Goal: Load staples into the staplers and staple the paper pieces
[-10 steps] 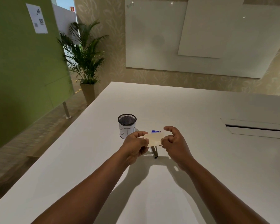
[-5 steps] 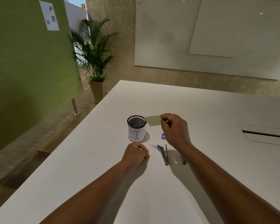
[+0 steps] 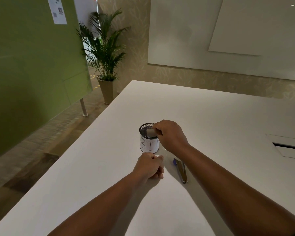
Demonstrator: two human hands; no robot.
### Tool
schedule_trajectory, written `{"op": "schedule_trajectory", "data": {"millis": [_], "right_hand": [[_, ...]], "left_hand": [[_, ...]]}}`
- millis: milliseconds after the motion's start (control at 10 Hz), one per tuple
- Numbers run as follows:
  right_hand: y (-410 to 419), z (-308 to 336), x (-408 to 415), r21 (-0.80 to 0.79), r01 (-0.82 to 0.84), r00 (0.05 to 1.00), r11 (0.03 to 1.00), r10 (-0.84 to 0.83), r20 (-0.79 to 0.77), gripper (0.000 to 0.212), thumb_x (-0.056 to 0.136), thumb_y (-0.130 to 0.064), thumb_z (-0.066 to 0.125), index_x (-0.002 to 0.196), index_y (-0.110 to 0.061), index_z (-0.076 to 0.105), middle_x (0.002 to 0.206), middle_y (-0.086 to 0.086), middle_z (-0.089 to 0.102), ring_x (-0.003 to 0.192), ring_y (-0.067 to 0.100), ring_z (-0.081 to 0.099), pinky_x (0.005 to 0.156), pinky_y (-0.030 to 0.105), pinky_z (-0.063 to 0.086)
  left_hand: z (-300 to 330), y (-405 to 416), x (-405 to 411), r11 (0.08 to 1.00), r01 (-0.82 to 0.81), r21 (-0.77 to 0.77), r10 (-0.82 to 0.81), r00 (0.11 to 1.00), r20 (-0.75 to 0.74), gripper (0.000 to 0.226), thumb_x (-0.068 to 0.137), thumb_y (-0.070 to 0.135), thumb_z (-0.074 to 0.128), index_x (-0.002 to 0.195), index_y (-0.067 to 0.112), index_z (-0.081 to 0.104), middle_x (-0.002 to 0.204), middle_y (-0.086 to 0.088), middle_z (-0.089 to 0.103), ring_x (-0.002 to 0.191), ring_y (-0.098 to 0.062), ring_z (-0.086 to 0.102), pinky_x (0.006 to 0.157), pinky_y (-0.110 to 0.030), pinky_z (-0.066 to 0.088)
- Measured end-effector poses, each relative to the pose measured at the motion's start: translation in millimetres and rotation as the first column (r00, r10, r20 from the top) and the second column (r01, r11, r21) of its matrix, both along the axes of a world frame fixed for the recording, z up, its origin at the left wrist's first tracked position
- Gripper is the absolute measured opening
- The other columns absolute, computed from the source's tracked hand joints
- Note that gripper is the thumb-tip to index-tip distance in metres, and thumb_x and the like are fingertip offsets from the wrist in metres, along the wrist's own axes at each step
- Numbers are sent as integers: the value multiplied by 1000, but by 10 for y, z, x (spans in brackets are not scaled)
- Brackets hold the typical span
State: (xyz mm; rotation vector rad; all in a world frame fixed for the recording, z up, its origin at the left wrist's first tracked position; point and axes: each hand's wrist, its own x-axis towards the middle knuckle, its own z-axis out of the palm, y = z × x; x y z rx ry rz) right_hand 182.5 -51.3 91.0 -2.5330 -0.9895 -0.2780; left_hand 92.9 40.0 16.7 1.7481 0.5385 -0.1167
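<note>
The right hand (image 3: 171, 135) is over the top of the black mesh cup (image 3: 148, 138), and its fingers pinch a small paper (image 3: 150, 132) just inside the cup's rim. The cup has a white label that says "BIN" and stands on the white surface (image 3: 211, 116). The left hand (image 3: 149, 166) rests on the surface just in front of the cup. Its fingers are curled in, and a bit of white shows at the tips, but it is too small to tell what it is or if they hold it. A stapler (image 3: 181, 170) with a blue end lies flat on the surface beside the left hand, partly under the right arm. A plant (image 3: 104, 53) stands on the floor past the surface's corner.
</note>
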Motion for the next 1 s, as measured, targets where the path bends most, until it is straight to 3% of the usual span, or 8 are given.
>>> {"op": "schedule_trajectory", "data": {"millis": [100, 200, 400, 600, 700, 800, 900, 1000], "right_hand": [[-5, -85, 7, 9, -31, 999, 999, 31, -20, 16, 98, -15, 58, 94, -6, 71, 88, 11, 69, 84, 31, 60, 74, 42, 50], [-83, -203, 10, 118, -37, 999, 992, 40, -29, 15, 97, -13, 59, 98, -8, 73, 90, 10, 71, 85, 31, 61, 75, 44, 51], [-311, -294, -39, 172, 76, 993, 982, -59, -104, 25, 97, -10, 59, 116, -11, 75, 110, 7, 75, 100, 26, 66, 88, 40, 53], [-587, -419, -176, 144, 176, 968, 974, -145, -203, 28, 99, -15, 58, 124, -13, 71, 120, 4, 72, 111, 23, 64, 95, 34, 48], [-698, -480, -249, 144, 226, 956, 964, -191, -221, 31, 99, -18, 57, 128, -14, 69, 126, 3, 70, 116, 23, 63, 98, 33, 46], [-888, -528, -431, 118, 308, 928, 944, -271, -255, 38, 100, -18, 54, 137, -15, 63, 139, 0, 64, 128, 22, 57, 106, 34, 42], [-1012, -515, -514, 104, 331, 926, 938, -302, -225, 43, 100, -17, 53, 143, -13, 56, 147, 1, 58, 135, 24, 52, 109, 34, 37], [-1139, -321, -478, 164, 348, 937, 923, -339, -84, 46, 103, -19, 52, 147, -7, 50, 151, 9, 54, 140, 30, 48, 114, 36, 34]], "left_hand": [[-15, 2, 18, 1000, 9, 4, -9, 1000, -1, 32, 103, 34, 54, 81, 10, 60, 80, -16, 77, 59, -23, 72, 52, -25, 53], [-30, -3, 42, 1000, 27, 14, -27, 1000, -5, 30, 102, 32, 56, 83, 9, 60, 79, -17, 77, 57, -24, 72, 50, -25, 51], [-29, -7, 29, 999, 32, 42, -33, 999, 17, 26, 100, 26, 58, 81, 9, 59, 76, -16, 77, 57, -25, 73, 50, -25, 50], [-96, -5, 1, 982, 91, 166, -98, 995, 33, 28, 95, 26, 55, 77, 7, 65, 65, -8, 76, 62, -26, 70, 69, -36, 57], [-78, -9, -10, 973, 95, 208, -107, 993, 46, 29, 92, 26, 55, 78, 4, 67, 64, -6, 76, 58, -20, 67, 73, -37, 60], [-36, -24, -23, 952, 123, 279, -142, 989, 50, 24, 88, 23, 55, 75, 6, 67, 67, -9, 76, 52, -19, 63, 68, -34, 57], [83, -97, -2, 936, 173, 308, -203, 977, 67, 23, 87, 24, 55, 76, 7, 65, 73, -11, 77, 56, -24, 67, 70, -35, 58], [517, -270, 62, 881, 159, 446, -276, 938, 210, 19, 90, 33, 55, 86, 19, 67, 88, -1, 77, 77, -23, 72, 79, -41, 61]]}}
